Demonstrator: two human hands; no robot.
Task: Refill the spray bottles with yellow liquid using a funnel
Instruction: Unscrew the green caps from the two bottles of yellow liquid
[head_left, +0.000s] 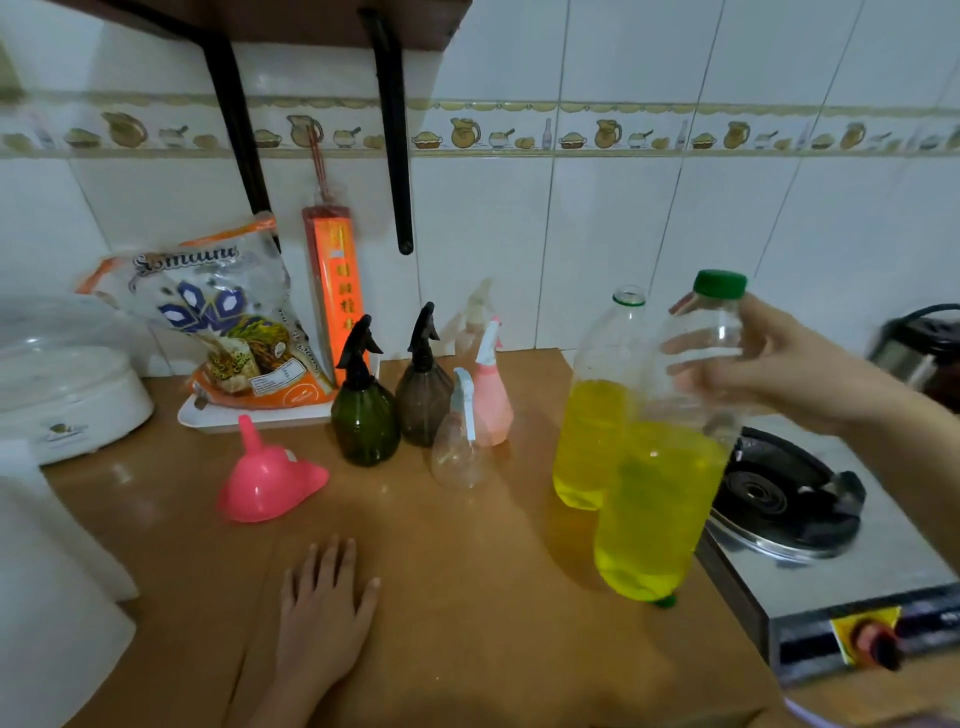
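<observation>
On the right side of the bench (467, 623), the capped bottle (670, 467) of yellow liquid is held tilted, its base seemingly lifted just off the wood, by the right hand (769, 364), whose fingers (696, 348) curl round the clear upper part just below the green cap (721, 284). It looks over half full, so it should feel fairly heavy and bottom-weighted, and its thin plastic wall would likely dent under a hard squeeze; a second grip lower down, on the filled part, would probably steady a pour. Just behind it stands an uncapped bottle (597, 415), also partly full of yellow. Left of both, a cluster of spray bottles, two dark ones (363, 415) with black triggers, a clear one (460, 447), a pink one (491, 395) and a pale one behind, look light and easy to tip, best steadied at the body. The pink funnel (267, 478) lies on its side, further left. The left hand (324, 608) rests flat on the bench, fingers spread, holding nothing. A gas stove (779, 499) sits at the right.
</observation>
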